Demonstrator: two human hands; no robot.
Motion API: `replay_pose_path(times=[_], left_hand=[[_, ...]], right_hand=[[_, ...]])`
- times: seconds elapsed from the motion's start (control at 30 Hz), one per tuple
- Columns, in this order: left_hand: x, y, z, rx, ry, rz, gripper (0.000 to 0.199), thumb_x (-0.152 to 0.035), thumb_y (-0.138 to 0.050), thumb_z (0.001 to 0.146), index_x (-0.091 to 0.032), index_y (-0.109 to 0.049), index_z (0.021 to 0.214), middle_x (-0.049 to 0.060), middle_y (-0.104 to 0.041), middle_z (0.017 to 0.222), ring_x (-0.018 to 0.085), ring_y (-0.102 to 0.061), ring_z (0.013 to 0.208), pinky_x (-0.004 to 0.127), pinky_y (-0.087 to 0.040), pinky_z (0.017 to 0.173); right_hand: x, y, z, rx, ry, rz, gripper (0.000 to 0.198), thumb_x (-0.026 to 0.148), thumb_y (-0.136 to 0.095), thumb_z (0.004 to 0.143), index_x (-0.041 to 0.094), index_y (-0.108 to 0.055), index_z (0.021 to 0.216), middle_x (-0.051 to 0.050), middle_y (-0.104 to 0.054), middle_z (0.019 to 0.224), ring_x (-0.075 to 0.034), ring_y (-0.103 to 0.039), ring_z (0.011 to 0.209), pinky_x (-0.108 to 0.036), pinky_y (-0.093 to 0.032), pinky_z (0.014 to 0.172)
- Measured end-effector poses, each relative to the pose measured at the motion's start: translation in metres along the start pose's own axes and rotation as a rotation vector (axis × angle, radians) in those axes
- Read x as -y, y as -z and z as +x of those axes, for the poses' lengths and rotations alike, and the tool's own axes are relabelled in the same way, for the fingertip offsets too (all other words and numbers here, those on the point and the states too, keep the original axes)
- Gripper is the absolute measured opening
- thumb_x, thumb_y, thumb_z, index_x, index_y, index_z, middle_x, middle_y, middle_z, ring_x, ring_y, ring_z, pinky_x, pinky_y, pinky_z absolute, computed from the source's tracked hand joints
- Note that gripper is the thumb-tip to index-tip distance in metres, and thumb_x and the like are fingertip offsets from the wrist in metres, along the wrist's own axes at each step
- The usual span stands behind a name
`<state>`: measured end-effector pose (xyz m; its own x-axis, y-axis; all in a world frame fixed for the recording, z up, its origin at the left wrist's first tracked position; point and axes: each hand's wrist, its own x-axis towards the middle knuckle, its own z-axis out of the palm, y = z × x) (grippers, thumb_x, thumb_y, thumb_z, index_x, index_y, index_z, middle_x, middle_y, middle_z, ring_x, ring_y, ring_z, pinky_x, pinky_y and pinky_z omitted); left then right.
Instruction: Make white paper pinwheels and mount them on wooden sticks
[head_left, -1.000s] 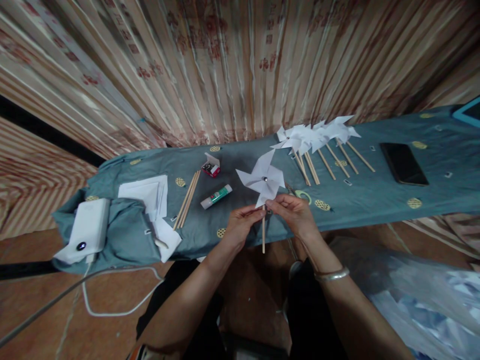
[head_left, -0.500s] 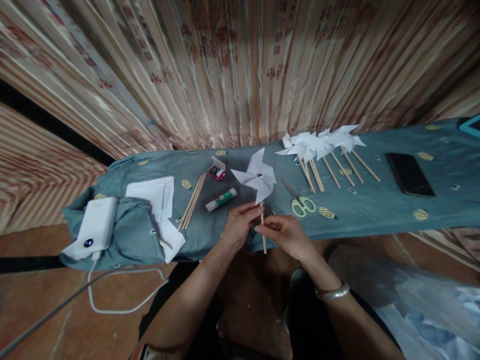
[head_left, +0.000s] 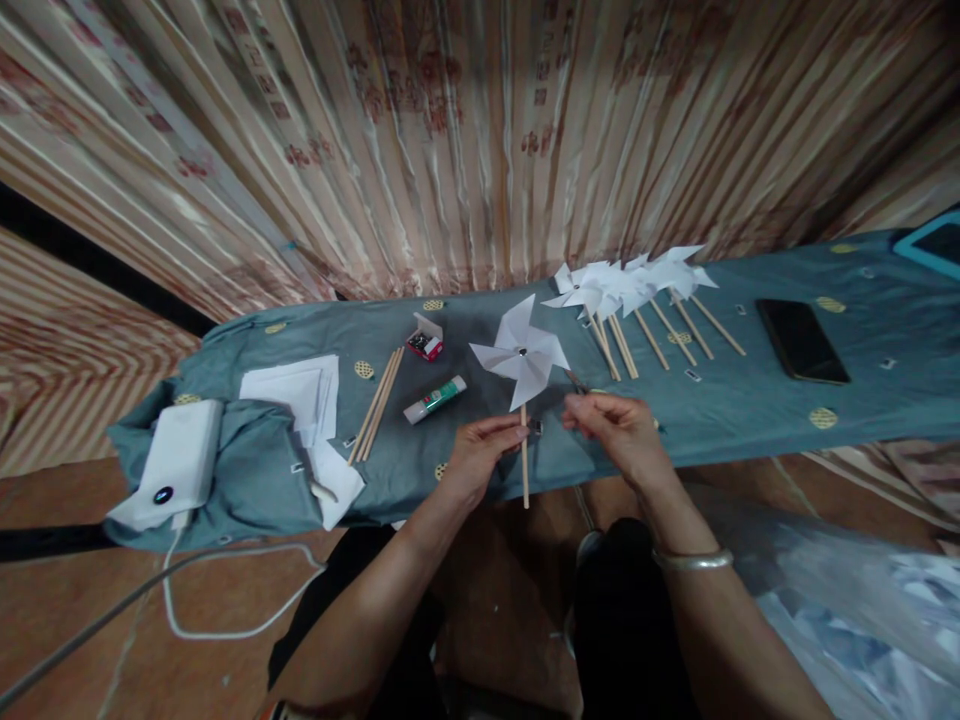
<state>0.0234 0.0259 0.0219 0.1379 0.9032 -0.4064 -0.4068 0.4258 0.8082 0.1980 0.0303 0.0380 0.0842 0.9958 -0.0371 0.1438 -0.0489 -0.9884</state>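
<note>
A white paper pinwheel (head_left: 523,350) with a dark pin at its centre stands on a wooden stick (head_left: 526,470). My left hand (head_left: 480,455) is closed around that stick, thumb and fingers pinching it below the blades. To the right of the stick, my right hand (head_left: 611,425) is apart from it, its fingers curled together. It covers most of the scissors, of which only the blades (head_left: 576,380) show by the fingertips. Whether it holds them or something else cannot be seen. A glue stick (head_left: 435,400) lies left of the pinwheel, near a small red box of pins (head_left: 425,340).
Several finished pinwheels (head_left: 622,285) lie in a row at the back right, beside a black phone (head_left: 802,340). Loose wooden sticks (head_left: 377,405), white paper (head_left: 326,400) and a power bank (head_left: 180,455) with a cable lie left. A clear plastic bag (head_left: 840,600) is at lower right.
My right hand has left the stick and moved right, over the scissors. The left hand keeps its grip on the pinwheel's stick. The whole view has shifted slightly.
</note>
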Motion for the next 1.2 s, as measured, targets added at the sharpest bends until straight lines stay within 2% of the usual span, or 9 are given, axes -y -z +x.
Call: replay_pose_path(times=[0.1, 0.2, 0.3, 0.43, 0.6, 0.87, 1.2], left_hand=[[0.006, -0.001, -0.002, 0.02, 0.013, 0.038, 0.031, -0.031, -0.089, 0.046, -0.018, -0.078, 0.072, 0.005, -0.075, 0.075, 0.012, -0.06, 0.064, 0.025, -0.046, 0.065], [0.011, -0.002, -0.005, 0.058, 0.035, 0.101, 0.031, -0.031, -0.088, 0.047, -0.018, -0.079, 0.074, 0.006, -0.075, 0.075, 0.012, -0.06, 0.064, 0.025, -0.046, 0.065], [0.013, -0.003, -0.009, 0.093, 0.058, 0.158, 0.03, -0.032, -0.087, 0.049, -0.018, -0.079, 0.074, 0.006, -0.075, 0.076, 0.014, -0.062, 0.067, 0.026, -0.047, 0.068], [0.012, -0.002, -0.01, 0.113, 0.061, 0.183, 0.032, -0.033, -0.088, 0.049, -0.018, -0.079, 0.075, 0.006, -0.075, 0.077, 0.015, -0.064, 0.069, 0.027, -0.049, 0.072], [0.009, 0.001, -0.008, 0.058, 0.036, 0.192, 0.032, -0.033, -0.089, 0.047, -0.018, -0.078, 0.073, 0.005, -0.074, 0.072, 0.013, -0.062, 0.063, 0.026, -0.049, 0.067], [0.005, 0.004, -0.01, -0.003, -0.039, 0.195, 0.03, -0.033, -0.089, 0.047, -0.017, -0.077, 0.07, 0.005, -0.074, 0.07, 0.013, -0.061, 0.061, 0.028, -0.05, 0.069], [0.004, 0.007, -0.011, -0.039, -0.118, 0.171, 0.031, -0.032, -0.088, 0.046, -0.018, -0.077, 0.07, 0.005, -0.074, 0.072, 0.015, -0.064, 0.066, 0.029, -0.05, 0.073]], right_hand=[[-0.001, 0.016, 0.011, -0.269, 0.041, 0.096, 0.029, 0.048, -0.075, 0.069, 0.021, -0.068, 0.061, 0.0, -0.066, 0.06, -0.012, -0.054, 0.056, -0.026, -0.043, 0.057], [-0.002, 0.023, 0.018, -0.385, 0.098, 0.166, 0.03, 0.045, -0.081, 0.061, 0.022, -0.071, 0.076, -0.002, -0.071, 0.075, -0.015, -0.061, 0.07, -0.029, -0.049, 0.071], [-0.003, 0.023, 0.023, -0.312, 0.073, 0.18, 0.037, 0.048, -0.081, 0.058, 0.021, -0.071, 0.083, -0.003, -0.072, 0.08, -0.016, -0.064, 0.075, -0.03, -0.05, 0.074], [-0.004, 0.022, 0.026, -0.245, 0.008, 0.214, 0.038, 0.052, -0.081, 0.055, 0.022, -0.072, 0.076, -0.002, -0.071, 0.071, -0.014, -0.061, 0.064, -0.028, -0.05, 0.064], [-0.004, 0.02, 0.026, -0.236, -0.021, 0.237, 0.036, 0.053, -0.082, 0.052, 0.022, -0.07, 0.066, 0.0, -0.066, 0.059, -0.011, -0.055, 0.052, -0.026, -0.046, 0.053], [-0.001, 0.004, 0.02, -0.167, -0.078, 0.303, 0.042, 0.055, -0.085, 0.046, 0.02, -0.072, 0.065, 0.001, -0.064, 0.056, -0.009, -0.05, 0.049, -0.024, -0.043, 0.05], [0.007, -0.011, 0.006, -0.06, -0.099, 0.338, 0.038, 0.051, -0.086, 0.047, 0.019, -0.071, 0.062, 0.001, -0.063, 0.054, -0.008, -0.048, 0.048, -0.023, -0.037, 0.049]])
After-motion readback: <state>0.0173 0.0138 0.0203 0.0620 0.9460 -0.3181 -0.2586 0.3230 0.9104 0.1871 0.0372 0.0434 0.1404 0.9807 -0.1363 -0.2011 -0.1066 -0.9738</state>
